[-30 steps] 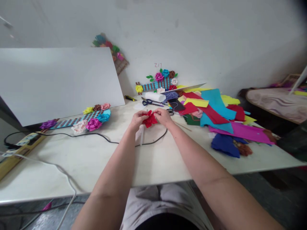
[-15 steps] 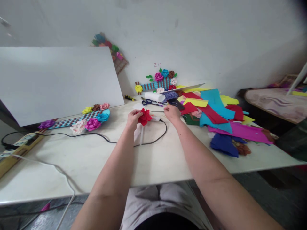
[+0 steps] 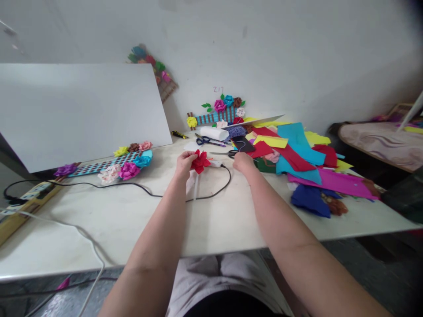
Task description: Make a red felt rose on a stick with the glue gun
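Broad tabletop (image 3: 224, 224) between near edge (image 3: 224, 252) and red flower (image 3: 200, 162) in left hand (image 3: 185, 164).

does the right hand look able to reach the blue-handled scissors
Probably yes: the blue-handled scissors have their handles uncovered, and the right hand would mainly pass over the black-handled scissors; whether it holds anything is unclear.

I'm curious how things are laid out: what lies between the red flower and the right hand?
In the head view, a white corded tool lies between the red flower and right hand; scissors lie just beyond it.
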Demonstrator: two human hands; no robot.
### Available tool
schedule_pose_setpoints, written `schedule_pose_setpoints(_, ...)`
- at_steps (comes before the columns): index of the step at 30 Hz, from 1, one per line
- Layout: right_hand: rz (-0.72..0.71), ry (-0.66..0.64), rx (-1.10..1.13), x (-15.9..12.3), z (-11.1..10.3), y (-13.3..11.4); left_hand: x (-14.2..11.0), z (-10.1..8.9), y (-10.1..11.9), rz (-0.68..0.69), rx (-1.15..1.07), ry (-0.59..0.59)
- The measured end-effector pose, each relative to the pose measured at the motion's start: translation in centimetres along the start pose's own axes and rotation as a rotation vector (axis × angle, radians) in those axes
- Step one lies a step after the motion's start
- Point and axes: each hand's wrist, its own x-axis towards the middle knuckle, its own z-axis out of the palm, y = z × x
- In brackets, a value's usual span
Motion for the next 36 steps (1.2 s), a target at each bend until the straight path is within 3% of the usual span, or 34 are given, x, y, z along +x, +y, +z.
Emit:
schedule_pose_setpoints(6,-0.134,0.182,0.477,0.4,0.2,0.1,-0.2,0.1,0.2,-0.004,0.013,-0.06)
schedule_pose_setpoints(12,-0.335,0.04,1.004,-0.4,0.2,-1.8,-0.2,0.3,0.1,-0.013,0.067,-0.083)
schedule_pose_setpoints(18,-0.429,-0.003,1.002,-0.5,0.3,-2.7,-0.3,0.4,0.0,-0.005,0.084,-0.143)
schedule_pose_setpoints(27,-0.476,0.094,1.061,-0.2,1.6,-3.0,-0.8,0.7,0.4,-0.011,0.102,-0.231)
schedule_pose_setpoints(36,-0.505,0.04,1.126,-0.6,1.7,-3.9,-0.6,0.5,0.0,-0.02,0.105,-0.257)
